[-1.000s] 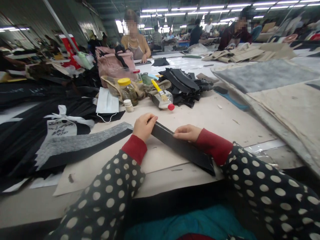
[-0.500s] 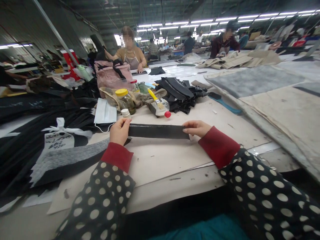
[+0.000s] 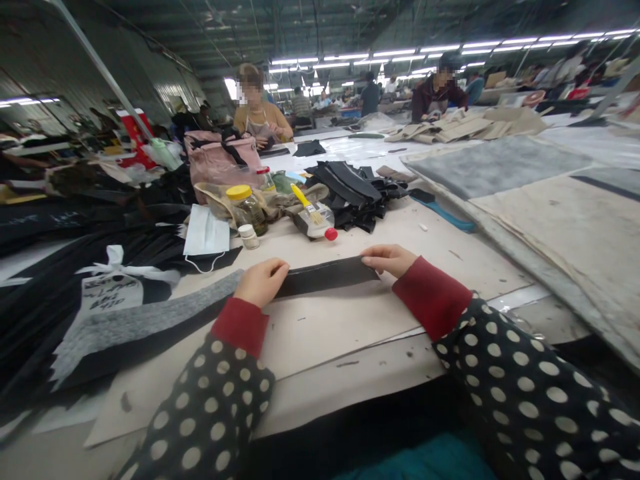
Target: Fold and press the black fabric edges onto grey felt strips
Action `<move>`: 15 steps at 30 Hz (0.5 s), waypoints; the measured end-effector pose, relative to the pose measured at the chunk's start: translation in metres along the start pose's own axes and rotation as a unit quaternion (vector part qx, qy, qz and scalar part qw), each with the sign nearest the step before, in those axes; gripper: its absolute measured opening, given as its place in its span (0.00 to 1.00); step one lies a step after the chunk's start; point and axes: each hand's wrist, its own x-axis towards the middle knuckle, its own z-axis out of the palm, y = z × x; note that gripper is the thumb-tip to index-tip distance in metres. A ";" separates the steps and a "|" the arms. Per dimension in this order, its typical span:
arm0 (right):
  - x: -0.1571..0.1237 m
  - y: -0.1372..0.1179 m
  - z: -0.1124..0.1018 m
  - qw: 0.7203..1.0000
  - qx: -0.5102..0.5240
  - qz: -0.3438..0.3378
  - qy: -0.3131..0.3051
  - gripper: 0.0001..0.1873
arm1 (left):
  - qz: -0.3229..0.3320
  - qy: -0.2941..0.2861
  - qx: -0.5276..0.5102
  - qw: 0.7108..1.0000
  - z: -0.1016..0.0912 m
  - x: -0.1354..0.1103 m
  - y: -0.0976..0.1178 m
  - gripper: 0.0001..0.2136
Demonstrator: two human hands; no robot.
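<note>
Shifted inward since the earlier frame: left hand [image 3: 261,283], now closer to right hand [image 3: 389,260]. Both hands palm-down, wrists level, fingers closed on opposite ends of black strip [image 3: 325,275]. Strip slightly tilted, over pale table [image 3: 340,327], contact unclear.

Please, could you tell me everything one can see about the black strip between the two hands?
The black strip is a long, narrow, flat piece of matte, felt-like material with fairly straight edges. It lies slightly aslant on the pale work board. The left hand covers its left end, and the right hand rests on it near its right end.
</note>
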 end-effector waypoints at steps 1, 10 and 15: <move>0.000 0.000 0.001 1.000 -0.002 0.002 -0.006 0.14 | 0.032 0.007 0.012 0.999 0.002 -0.002 0.010 0.12; -0.006 -0.002 0.014 0.998 -0.012 0.007 -0.066 0.14 | 0.139 -0.045 -0.130 0.981 0.028 -0.008 0.079 0.14; -0.006 0.001 0.016 0.999 -0.021 0.002 -0.041 0.14 | 0.092 -0.057 -0.175 0.979 0.043 0.007 0.089 0.11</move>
